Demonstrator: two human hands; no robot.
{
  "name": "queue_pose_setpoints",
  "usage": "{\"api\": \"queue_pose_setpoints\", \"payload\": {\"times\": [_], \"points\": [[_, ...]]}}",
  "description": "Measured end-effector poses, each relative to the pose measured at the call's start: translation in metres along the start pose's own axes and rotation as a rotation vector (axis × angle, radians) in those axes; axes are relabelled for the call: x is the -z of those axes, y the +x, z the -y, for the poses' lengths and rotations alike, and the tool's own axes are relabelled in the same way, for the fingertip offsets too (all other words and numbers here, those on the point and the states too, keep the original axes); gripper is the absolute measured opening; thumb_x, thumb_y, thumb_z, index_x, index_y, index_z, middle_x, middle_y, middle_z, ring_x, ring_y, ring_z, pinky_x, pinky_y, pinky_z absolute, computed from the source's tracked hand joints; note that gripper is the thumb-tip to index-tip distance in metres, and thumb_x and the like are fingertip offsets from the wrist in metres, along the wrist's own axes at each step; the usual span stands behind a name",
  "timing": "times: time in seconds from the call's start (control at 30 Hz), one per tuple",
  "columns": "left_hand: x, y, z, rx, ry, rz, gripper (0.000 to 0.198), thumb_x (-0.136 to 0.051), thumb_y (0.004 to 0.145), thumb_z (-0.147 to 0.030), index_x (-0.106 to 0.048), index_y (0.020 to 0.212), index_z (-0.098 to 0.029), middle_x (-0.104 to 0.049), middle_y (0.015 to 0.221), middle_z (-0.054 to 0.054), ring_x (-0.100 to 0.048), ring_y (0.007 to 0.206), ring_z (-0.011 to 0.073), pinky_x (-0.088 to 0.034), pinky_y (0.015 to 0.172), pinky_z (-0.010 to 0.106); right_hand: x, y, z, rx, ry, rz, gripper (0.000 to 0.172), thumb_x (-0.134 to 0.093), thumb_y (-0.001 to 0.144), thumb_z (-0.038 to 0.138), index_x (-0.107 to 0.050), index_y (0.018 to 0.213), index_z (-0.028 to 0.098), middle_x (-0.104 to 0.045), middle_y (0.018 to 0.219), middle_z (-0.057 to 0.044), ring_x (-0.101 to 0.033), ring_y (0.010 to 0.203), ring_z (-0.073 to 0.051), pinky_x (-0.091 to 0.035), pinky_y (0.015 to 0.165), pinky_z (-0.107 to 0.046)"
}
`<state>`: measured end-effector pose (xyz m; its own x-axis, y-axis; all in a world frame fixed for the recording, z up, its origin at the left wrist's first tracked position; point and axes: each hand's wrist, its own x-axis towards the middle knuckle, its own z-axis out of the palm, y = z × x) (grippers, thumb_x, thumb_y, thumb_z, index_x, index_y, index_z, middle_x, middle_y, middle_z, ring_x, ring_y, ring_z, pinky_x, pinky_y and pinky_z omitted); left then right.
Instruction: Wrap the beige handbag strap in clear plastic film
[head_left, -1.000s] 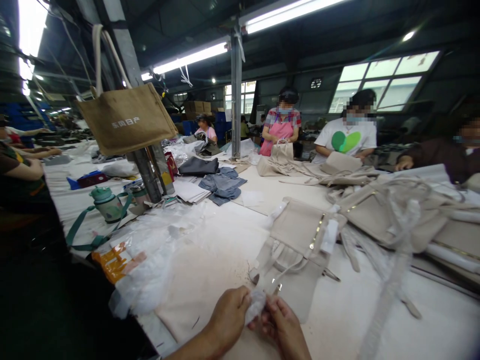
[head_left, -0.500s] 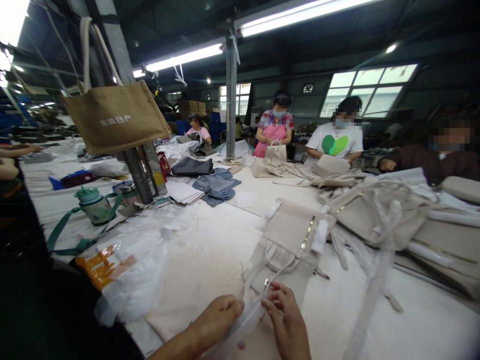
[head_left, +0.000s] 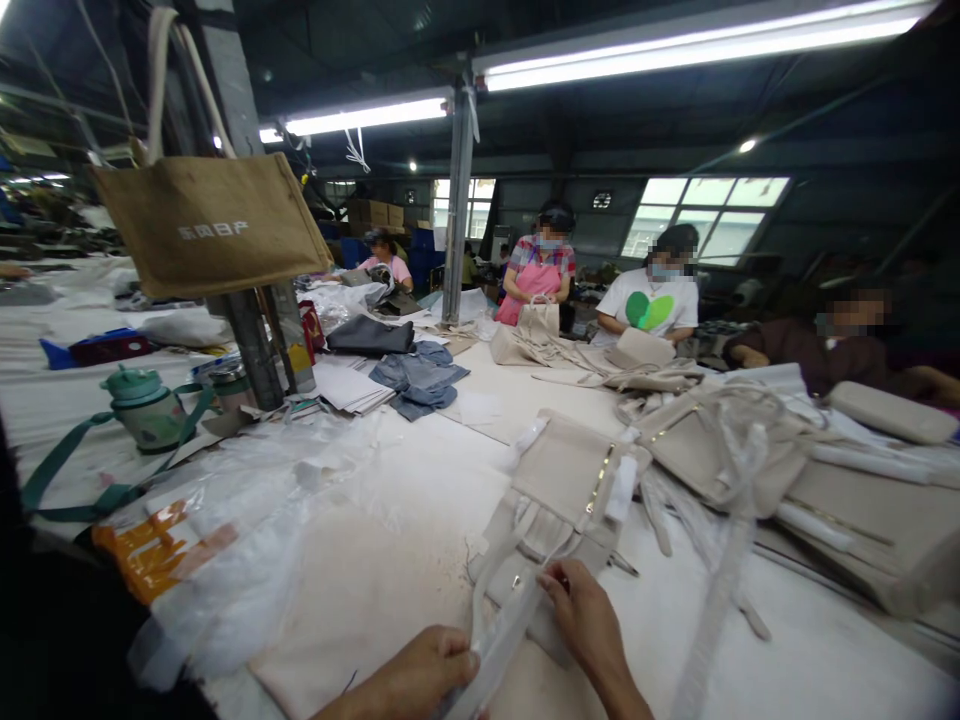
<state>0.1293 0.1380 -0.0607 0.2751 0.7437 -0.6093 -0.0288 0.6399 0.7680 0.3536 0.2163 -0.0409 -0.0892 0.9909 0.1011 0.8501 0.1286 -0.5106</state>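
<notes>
A beige handbag (head_left: 570,480) lies flat on the white table (head_left: 420,480) in front of me, its strap (head_left: 504,625) wrapped in white protective film. My left hand (head_left: 420,675) is closed on the near end of that wrapped strap at the bottom edge of the view. My right hand (head_left: 585,615) pinches the strap farther up, close to the bag's lower edge. The strap runs taut and slanted between the two hands.
More beige bags (head_left: 720,450) pile up to the right. Clear plastic bags (head_left: 247,520) lie on the left, beside a green bottle with a strap (head_left: 146,405). A brown tote (head_left: 206,225) hangs on a post. Several masked people work across the table.
My hands have drawn apart along the strap: the left slid down toward me, the right stayed near the bag. The wrapped strap is now stretched out. The camera shifted slightly right.
</notes>
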Motion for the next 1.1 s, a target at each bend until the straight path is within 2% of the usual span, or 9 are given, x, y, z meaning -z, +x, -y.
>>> {"api": "queue_pose_setpoints", "payload": {"times": [0.2, 0.37, 0.5, 0.6, 0.67, 0.83, 0.9, 1.0, 1.1], "points": [[0.006, -0.007, -0.004, -0.002, -0.032, 0.078, 0.056, -0.074, 0.051, -0.068, -0.059, 0.063, -0.015, -0.061, 0.056, 0.002, -0.049, 0.046, 0.0116, -0.03, 0.043, 0.021, 0.013, 0.036, -0.022, -0.062, -0.192, -0.02, 0.018, -0.043, 0.092, 0.027, -0.055, 0.08, 0.023, -0.066, 0.082, -0.001, -0.064, 0.078, -0.018, -0.04, 0.064, -0.027], [0.015, -0.022, -0.01, -0.012, -0.062, -0.041, 0.051, -0.073, 0.054, -0.062, -0.06, 0.066, -0.015, -0.055, 0.053, -0.001, -0.044, 0.044, 0.0099, -0.027, 0.044, 0.022, 0.012, 0.06, -0.034, -0.111, -0.386, -0.062, 0.02, -0.039, 0.094, 0.025, -0.056, 0.086, 0.02, -0.064, 0.087, -0.007, -0.065, 0.076, -0.023, -0.038, 0.058, -0.03], [0.028, -0.031, -0.01, -0.071, -0.106, -0.091, 0.043, -0.073, 0.06, -0.051, -0.062, 0.077, -0.013, -0.058, 0.06, -0.001, -0.051, 0.05, 0.01, -0.036, 0.05, 0.022, 0.009, 0.067, -0.03, -0.129, -0.475, -0.123, 0.029, -0.027, 0.095, 0.017, -0.056, 0.097, 0.012, -0.062, 0.093, -0.015, -0.066, 0.077, -0.029, -0.041, 0.056, -0.034], [0.031, -0.035, -0.01, -0.06, -0.168, -0.108, 0.044, -0.072, 0.061, -0.053, -0.058, 0.081, -0.016, -0.059, 0.063, -0.002, -0.052, 0.049, 0.0108, -0.04, 0.05, 0.025, 0.008, 0.052, -0.006, -0.093, -0.477, -0.179, 0.03, -0.027, 0.096, 0.017, -0.05, 0.113, 0.011, -0.06, 0.106, -0.017, -0.064, 0.09, -0.03, -0.046, 0.062, -0.037], [0.029, -0.035, -0.012, -0.054, -0.199, -0.122, 0.042, -0.073, 0.062, -0.05, -0.057, 0.081, -0.016, -0.06, 0.064, -0.001, -0.052, 0.049, 0.0104, -0.038, 0.049, 0.024, 0.006, 0.028, 0.022, 0.02, -0.339, -0.158, 0.028, -0.032, 0.097, 0.022, -0.046, 0.12, 0.016, -0.059, 0.113, -0.012, -0.063, 0.095, -0.025, -0.048, 0.069, -0.034], [0.019, -0.03, -0.018, -0.068, -0.342, -0.094, 0.024, -0.069, 0.061, -0.03, -0.057, 0.074, -0.015, -0.06, 0.063, 0.0, -0.054, 0.053, 0.0115, -0.038, 0.051, 0.023, -0.016, -0.046, 0.092, 0.367, 0.259, 0.262, 0.012, -0.047, 0.093, 0.028, -0.055, 0.101, 0.026, -0.062, 0.093, 0.0, -0.062, 0.084, -0.016, -0.048, 0.074, -0.026], [0.017, -0.028, -0.021, -0.05, -0.418, -0.064, 0.016, -0.065, 0.061, -0.025, -0.058, 0.07, -0.013, -0.059, 0.061, 0.0, -0.054, 0.055, 0.0122, -0.04, 0.055, 0.024, -0.029, -0.066, 0.105, 0.396, 0.277, 0.31, 0.02, -0.054, 0.087, 0.022, -0.055, 0.106, 0.025, -0.061, 0.098, -0.002, -0.061, 0.087, -0.018, -0.048, 0.075, -0.027], [0.018, -0.025, -0.022, -0.003, -0.529, -0.048, 0.013, -0.058, 0.065, -0.024, -0.06, 0.071, -0.012, -0.06, 0.065, 0.002, -0.057, 0.062, 0.0144, -0.044, 0.059, 0.025, -0.044, -0.078, 0.109, 0.374, 0.246, 0.279, 0.034, -0.057, 0.081, 0.016, -0.054, 0.114, 0.023, -0.06, 0.104, -0.005, -0.06, 0.097, -0.021, -0.048, 0.082, -0.03], [0.021, -0.023, -0.02, 0.015, -0.607, -0.029, 0.013, -0.055, 0.068, -0.024, -0.06, 0.07, -0.012, -0.059, 0.065, 0.003, -0.056, 0.06, 0.0141, -0.045, 0.059, 0.024, -0.048, -0.077, 0.109, 0.334, 0.223, 0.298, 0.026, -0.053, 0.083, 0.013, -0.057, 0.107, 0.022, -0.061, 0.1, -0.005, -0.061, 0.095, -0.02, -0.047, 0.082, -0.028]]}}
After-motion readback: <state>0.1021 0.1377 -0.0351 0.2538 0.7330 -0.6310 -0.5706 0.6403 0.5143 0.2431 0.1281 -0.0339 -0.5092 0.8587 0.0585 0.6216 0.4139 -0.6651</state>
